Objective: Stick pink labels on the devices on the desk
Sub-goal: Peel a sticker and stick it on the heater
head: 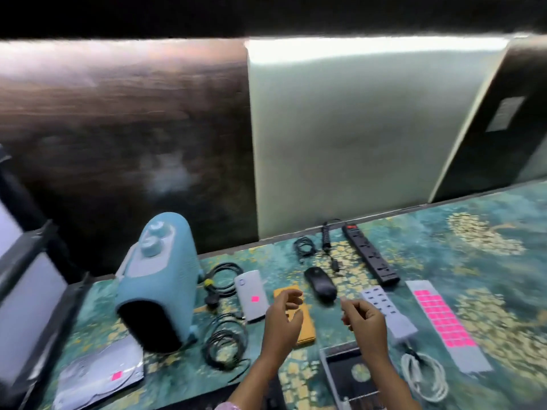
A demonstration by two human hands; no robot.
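Nearest the camera, left, a grey disc-shaped device [100, 377] carried a pink label. Both hands hovered above the bench [488, 261], mid-scene. Left hand [282, 318] half curled, fingers loosely apart, holding nothing visible, over the orange pouch [299, 318]. Right hand [365, 319] had fingertips pinched narrow; a label between them could not be confirmed through blur. Label sheet [444, 321] lay right of the right hand, long axis running near-to-far, so the right hand was nearer it. White remote [251, 294] left of the left hand, already labelled. Black mouse [321, 284] sat just beyond both hands, between them, unlabelled: judged the likely next target. Farther: blue heater [159, 279], black power strip [370, 255].
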